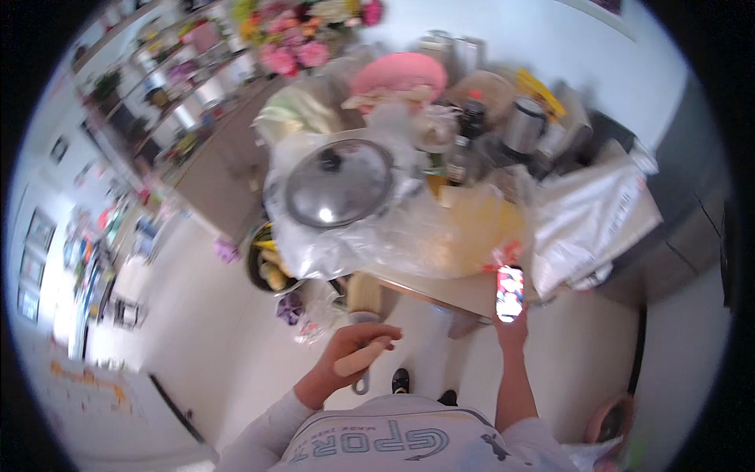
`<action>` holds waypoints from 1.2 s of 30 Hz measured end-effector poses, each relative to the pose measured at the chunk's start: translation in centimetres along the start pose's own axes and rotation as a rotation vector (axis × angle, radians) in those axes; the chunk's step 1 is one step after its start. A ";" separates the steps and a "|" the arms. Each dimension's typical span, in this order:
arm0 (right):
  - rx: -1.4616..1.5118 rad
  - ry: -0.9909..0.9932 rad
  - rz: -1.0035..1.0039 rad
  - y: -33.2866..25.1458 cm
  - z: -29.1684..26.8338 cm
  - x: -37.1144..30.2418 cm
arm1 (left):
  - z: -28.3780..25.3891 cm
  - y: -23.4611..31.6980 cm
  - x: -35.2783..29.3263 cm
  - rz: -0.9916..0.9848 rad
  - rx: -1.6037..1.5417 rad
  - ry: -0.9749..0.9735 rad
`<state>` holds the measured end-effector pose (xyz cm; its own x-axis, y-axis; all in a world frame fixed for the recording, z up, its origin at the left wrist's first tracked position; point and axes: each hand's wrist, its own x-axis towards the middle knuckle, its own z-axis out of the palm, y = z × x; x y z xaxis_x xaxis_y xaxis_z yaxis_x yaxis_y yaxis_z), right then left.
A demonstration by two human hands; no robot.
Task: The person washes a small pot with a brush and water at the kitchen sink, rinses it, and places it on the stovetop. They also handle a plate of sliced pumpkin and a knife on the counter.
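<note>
Inspector A: While both hands hang in front of the torso, the left hand (354, 346) is wrapped around a pale wooden handle (360, 358), fingers curled fully over it. A metal ring shows just below that fist, and a tan brush-like head (364, 293) stands just above it; whether head and handle are 1 tool I cannot tell.

Inspector B: And the right hand (511, 330)?

Inspector A: Closed around the lower part of a phone (510, 293), screen lit and upright, thumb hidden. The phone rises above the fingers, close beside the table edge (440, 295).

Inspector B: What surrounds the 2 grips?

Inspector A: Beyond the left fist, well above it, a pan with a glass lid (340, 182) sits on crumpled clear plastic (370, 240). A bowl of yellow items (271, 263) lies up-left of that fist. A white bag (586, 216) lies up-right of the phone. 2 dark shoes (401, 381) show on the floor between the forearms.
</note>
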<state>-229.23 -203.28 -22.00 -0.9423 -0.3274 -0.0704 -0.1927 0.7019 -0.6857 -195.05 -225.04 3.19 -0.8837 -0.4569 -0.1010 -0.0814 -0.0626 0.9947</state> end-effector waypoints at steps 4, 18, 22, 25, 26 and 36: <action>-0.031 0.026 -0.102 3.5 0.1 0.9 | 1.7 -0.2 0.5 -0.021 -0.075 -0.022; -0.187 -0.178 -0.393 5.5 -1.6 4.8 | 13.8 0.7 -5.4 0.066 -0.048 0.323; -0.006 -0.310 -0.397 6.2 -4.2 3.9 | 17.4 0.0 -7.7 0.033 -0.103 0.432; 0.267 -0.404 -0.385 9.3 -2.7 3.2 | 18.9 -0.4 -10.3 0.025 -0.178 0.514; 0.371 -0.451 -0.377 10.6 -2.0 3.0 | 19.5 -0.5 -10.8 0.027 -0.176 0.541; 0.654 -1.127 -0.315 2.5 -6.4 -12.5 | 25.3 1.3 -21.8 0.140 -0.177 0.815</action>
<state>-219.68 -193.33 -18.20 -0.0827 -0.9795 -0.1837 0.1059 0.1747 -0.9789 -187.53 -192.74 7.11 -0.2662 -0.9636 -0.0258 0.1377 -0.0645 0.9884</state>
